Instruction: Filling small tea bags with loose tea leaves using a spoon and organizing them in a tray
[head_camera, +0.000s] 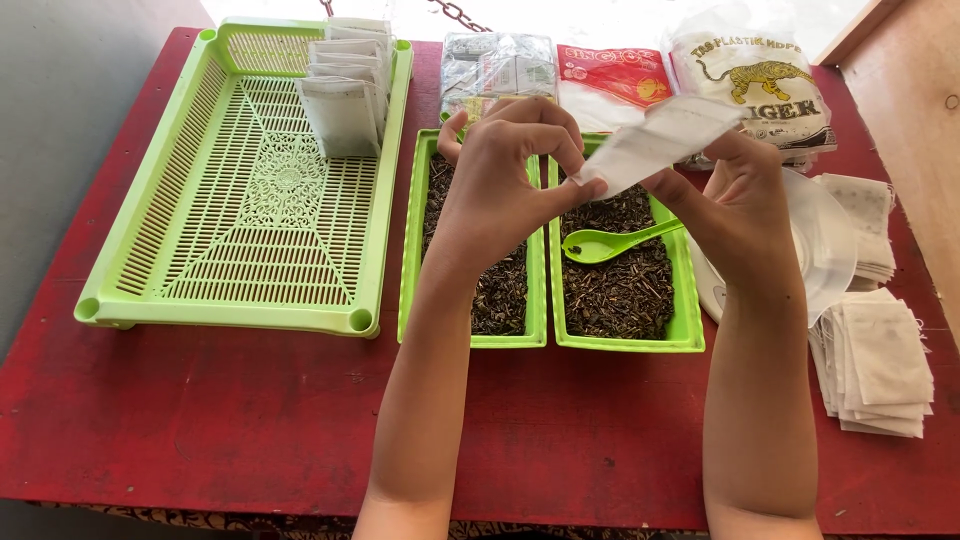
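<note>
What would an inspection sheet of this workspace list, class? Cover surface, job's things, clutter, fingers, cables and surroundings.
Surface: red table, worn paint.
Job's things: white paper pouch held by left hand and right hand; two green trays of dried leaves; green spoon in the right tray.
Clutter: large green slotted tray with a row of filled pouches; stacks of empty pouches; plastic packets at the back.
Fingers: both hands pinch the pouch.
Cables: nothing seen; a chain at the top.
Surroundings: grey floor left, wooden surface right.
</note>
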